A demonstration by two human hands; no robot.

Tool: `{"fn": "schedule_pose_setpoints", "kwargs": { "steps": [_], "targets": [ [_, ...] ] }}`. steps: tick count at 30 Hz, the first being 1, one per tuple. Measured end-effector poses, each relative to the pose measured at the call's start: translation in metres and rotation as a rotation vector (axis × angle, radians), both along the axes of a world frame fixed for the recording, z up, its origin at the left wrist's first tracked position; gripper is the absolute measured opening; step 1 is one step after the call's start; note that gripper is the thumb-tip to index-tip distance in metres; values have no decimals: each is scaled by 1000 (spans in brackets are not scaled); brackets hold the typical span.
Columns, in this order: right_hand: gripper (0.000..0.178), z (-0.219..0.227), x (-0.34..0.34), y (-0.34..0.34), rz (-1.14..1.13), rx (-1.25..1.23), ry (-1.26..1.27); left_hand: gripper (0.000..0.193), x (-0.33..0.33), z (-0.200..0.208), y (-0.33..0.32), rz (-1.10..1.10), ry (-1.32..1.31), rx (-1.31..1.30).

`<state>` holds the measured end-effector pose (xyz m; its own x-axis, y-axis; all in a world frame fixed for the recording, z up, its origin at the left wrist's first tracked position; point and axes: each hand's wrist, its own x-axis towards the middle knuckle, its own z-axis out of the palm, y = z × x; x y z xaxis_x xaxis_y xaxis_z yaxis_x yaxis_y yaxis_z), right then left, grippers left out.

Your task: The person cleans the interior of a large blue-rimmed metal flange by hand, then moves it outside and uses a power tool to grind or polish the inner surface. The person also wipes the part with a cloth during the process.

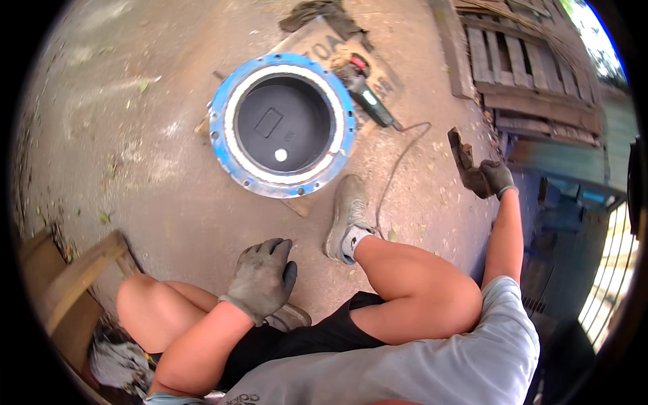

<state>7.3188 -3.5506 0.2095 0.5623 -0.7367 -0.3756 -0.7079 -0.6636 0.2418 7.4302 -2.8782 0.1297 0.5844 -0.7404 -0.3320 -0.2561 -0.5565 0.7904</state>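
My right hand, in a grey work glove, is stretched far out to the right and closed on a limp, dark brown strip, possibly a dirty rag. My left hand, gloved too, hovers near my knees with its fingers out and thumb apart, holding nothing. Ahead of it sits a round blue metal flange with bolt holes and a bright bare inner ring. Its dark grey inside shows a rectangular outline and a white round spot. Beside the flange lies an angle grinder, dark green with a red part.
Under the grinder is flat brown board with printed letters. A dark cloth lies beyond it. The grinder's cord curves toward my foot. Wooden pallets stand far right, a wooden chair at left.
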Motion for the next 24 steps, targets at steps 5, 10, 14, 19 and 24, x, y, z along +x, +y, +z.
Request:
{"fn": "schedule_pose_setpoints", "kwargs": {
  "steps": [5, 10, 14, 19, 24],
  "targets": [
    [33, 24, -95, -5, -158, 22, -798, 47, 1, 24, -21, -173, -15, -12],
    [44, 75, -91, 35, -181, 449, -922, 57, -6, 31, -75, -439, -7, 103],
    [70, 137, 5, 142, 113, 555, -859, 77, 6, 51, -105, -253, -16, -72],
    [63, 177, 41, 229, 91, 983, -819, 83, 16, 62, -134, 192, 147, -610],
    [36, 142, 105, 293, -55, 1561, -738, 77, 36, 108, -128, 442, 504, -953]
  ]
}}
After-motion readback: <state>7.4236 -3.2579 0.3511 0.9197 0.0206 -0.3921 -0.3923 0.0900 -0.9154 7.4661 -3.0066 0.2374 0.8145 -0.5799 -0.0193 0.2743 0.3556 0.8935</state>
